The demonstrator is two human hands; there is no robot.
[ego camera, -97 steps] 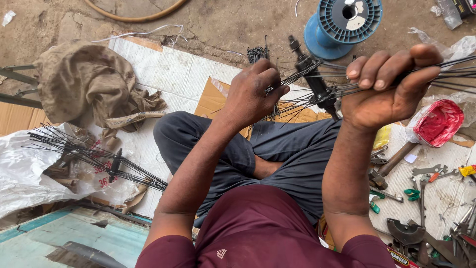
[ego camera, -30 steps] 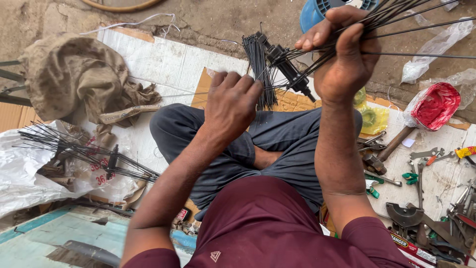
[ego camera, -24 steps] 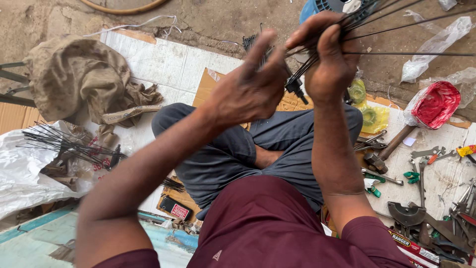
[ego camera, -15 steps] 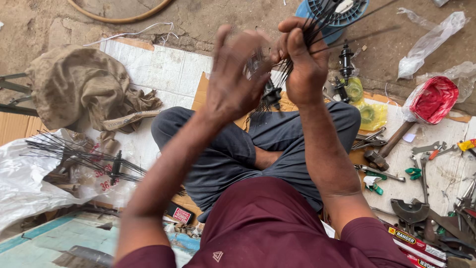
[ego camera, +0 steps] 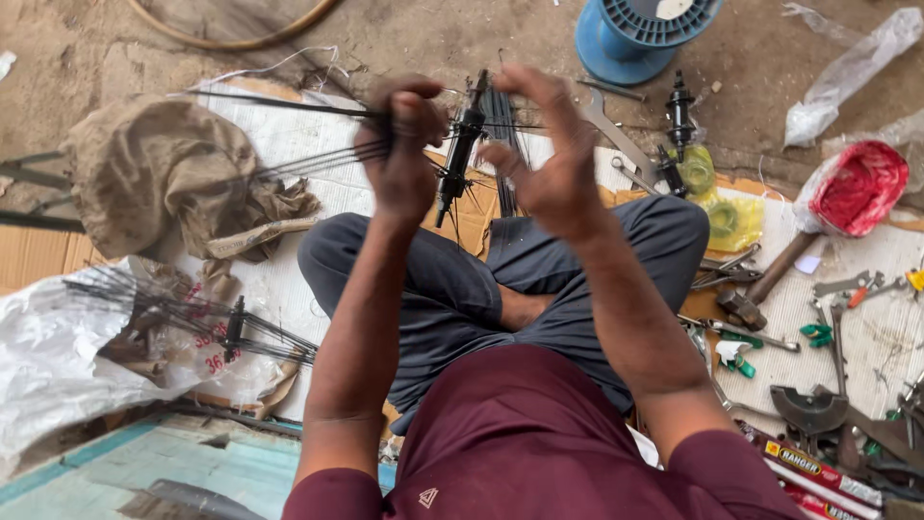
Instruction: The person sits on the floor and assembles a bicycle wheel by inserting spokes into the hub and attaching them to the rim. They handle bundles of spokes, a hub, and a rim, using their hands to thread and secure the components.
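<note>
Dirt floor and white sheet (ego camera: pixel 289 144) are sitting under it all; left hand (ego camera: pixel 404 159) is pinching spokes (ego camera: pixel 289 164), hub (ego camera: pixel 460 144) beside the fingers, right hand (ego camera: pixel 549 159) is hanging half-curled, fingers blurry

We see soft, even daylight w/ faint shadows, no glare; both hands motion-blurred, edges slightly stretched.

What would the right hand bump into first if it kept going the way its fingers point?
Probably the black wheel hub with thin spokes that stands just left of the right hand; its curled fingers point that way, though depth is unclear.
</note>
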